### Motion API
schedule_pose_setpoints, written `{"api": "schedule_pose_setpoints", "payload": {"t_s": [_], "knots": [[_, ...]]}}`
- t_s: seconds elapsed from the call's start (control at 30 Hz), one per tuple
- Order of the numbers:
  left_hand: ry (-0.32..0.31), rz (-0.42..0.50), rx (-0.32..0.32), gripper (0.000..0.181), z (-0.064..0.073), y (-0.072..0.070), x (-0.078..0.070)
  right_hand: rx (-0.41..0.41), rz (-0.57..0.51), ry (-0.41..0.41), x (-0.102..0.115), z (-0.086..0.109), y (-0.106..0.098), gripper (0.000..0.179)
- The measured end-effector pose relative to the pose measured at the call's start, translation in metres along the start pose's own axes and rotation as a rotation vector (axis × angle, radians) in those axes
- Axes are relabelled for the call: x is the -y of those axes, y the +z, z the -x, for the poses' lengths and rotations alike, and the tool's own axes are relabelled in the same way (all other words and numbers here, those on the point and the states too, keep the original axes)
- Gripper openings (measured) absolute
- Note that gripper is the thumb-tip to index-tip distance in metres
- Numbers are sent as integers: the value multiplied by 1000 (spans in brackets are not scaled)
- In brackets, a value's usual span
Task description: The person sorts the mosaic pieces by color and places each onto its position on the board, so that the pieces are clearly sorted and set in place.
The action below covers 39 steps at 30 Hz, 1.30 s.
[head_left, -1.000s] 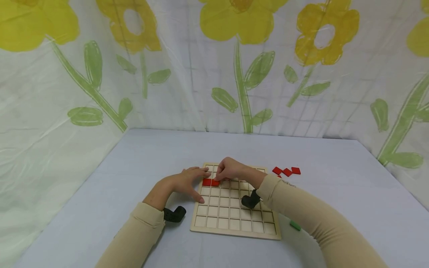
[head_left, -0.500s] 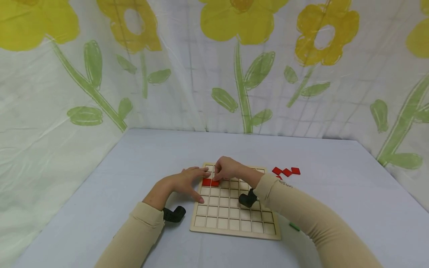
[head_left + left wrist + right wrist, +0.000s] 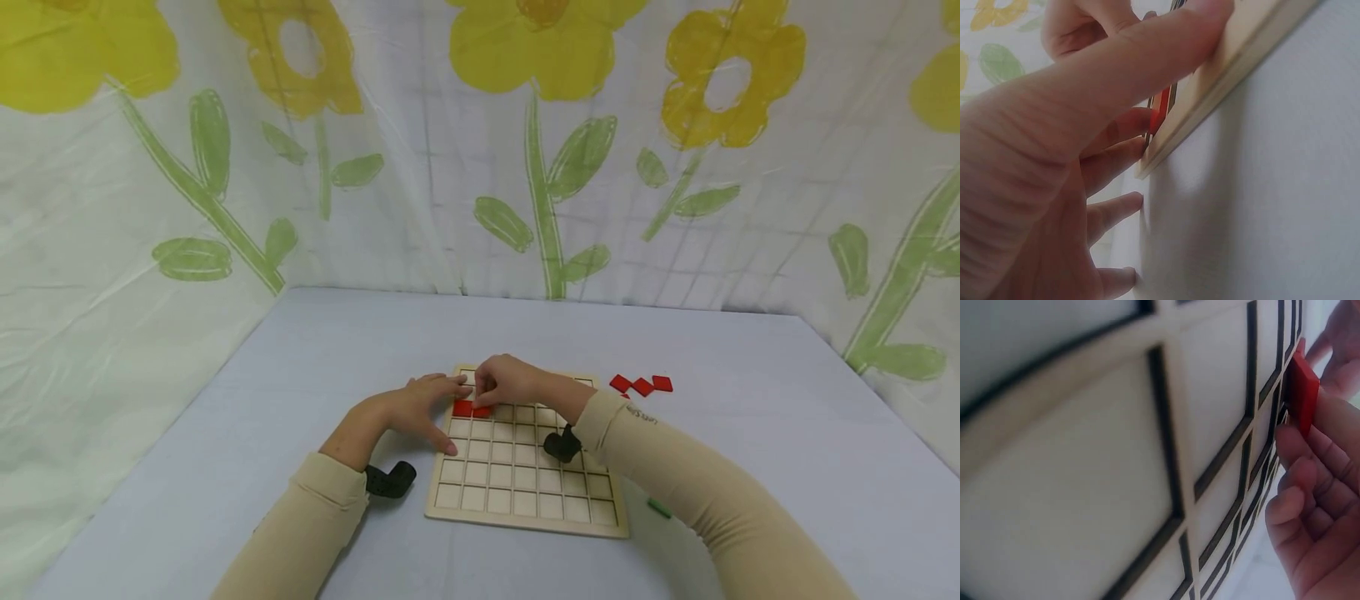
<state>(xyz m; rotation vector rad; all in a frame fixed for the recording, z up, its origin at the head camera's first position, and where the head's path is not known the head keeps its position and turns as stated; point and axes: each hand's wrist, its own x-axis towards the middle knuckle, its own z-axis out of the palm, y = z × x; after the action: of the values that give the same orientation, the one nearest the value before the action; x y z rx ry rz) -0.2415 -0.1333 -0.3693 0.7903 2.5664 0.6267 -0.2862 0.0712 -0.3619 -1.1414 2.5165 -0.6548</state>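
A square wooden grid board (image 3: 525, 523) lies on the table. One red square tile (image 3: 462, 408) sits in a left-column cell. Beside it, my right hand (image 3: 510, 381) pinches a second red tile (image 3: 1305, 394) between thumb and fingers. In the right wrist view that tile stands tilted at its cell, not flush. Spread over the board's left edge is my left hand (image 3: 408, 410), its thumb and some fingers touching the board. In the left wrist view, its other fingertips (image 3: 1134, 201) rest on the table past the board's corner.
Several loose red tiles (image 3: 642, 387) lie right of the board's far corner, partly hidden by the right sleeve. A green piece (image 3: 659, 507) lies by the board's right side. Black wrist devices (image 3: 392, 480) show on both arms. A flowered curtain (image 3: 420, 167) hangs behind the table.
My right hand has shifted slightly to the left over the pinched red tile, and its fingers have turned a little. The left hand and the board have stayed in place.
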Motion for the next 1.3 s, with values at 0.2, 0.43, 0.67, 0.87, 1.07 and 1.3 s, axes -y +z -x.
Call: {"api": "schedule_pose_setpoints", "payload": {"t_s": [0.2, 0.43, 0.67, 0.87, 1.07, 1.3], "knots": [[-7, -2, -1, 87, -2, 0, 0, 19, 89, -9, 2, 0, 1, 17], [2, 3, -4, 88, -3, 1, -1, -4, 159, 1, 4, 1, 2, 16], [-23, -10, -5, 86, -2, 1, -2, -11, 139, 6, 1, 12, -10, 16], [-39, -22, -9, 87, -3, 1, -2, -9, 140, 9, -8, 28, -18, 12], [-30, -29, -11, 87, -4, 2, -1, -11, 91, 5, -15, 48, -24, 10], [-11, -20, -12, 88, -4, 3, 0, -57, 105, 21, -30, 70, -31, 9]]}}
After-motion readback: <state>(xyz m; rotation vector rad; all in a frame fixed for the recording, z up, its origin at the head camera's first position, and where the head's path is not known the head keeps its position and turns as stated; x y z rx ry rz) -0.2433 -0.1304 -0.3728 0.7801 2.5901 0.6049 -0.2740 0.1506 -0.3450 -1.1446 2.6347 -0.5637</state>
